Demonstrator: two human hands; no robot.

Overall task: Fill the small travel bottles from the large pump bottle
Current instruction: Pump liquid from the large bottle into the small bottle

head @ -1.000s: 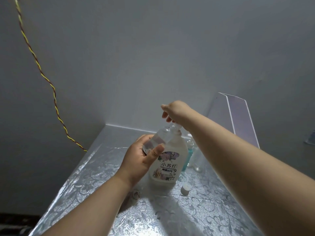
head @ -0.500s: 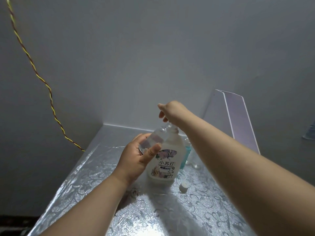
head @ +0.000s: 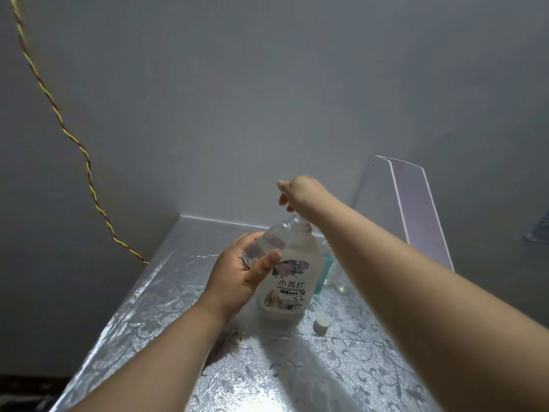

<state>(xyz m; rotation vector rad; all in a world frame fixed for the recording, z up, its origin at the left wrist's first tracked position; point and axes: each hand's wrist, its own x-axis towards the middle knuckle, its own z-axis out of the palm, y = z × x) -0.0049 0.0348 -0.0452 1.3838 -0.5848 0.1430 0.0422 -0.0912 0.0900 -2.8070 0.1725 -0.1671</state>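
Little has shifted since the earlier frame: your left hand still grips the small bottle, tilted at the nozzle of the pump bottle standing on the worktop, while your right hand curls over its pump, so judge this fill unfinished, with a cap lying loose.

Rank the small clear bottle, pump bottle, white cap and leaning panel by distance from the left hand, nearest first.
1. Small clear bottle: gripped in the left hand.
2. Pump bottle: just right of it.
3. White cap: on the table, right.
4. Leaning panel: far right, back.
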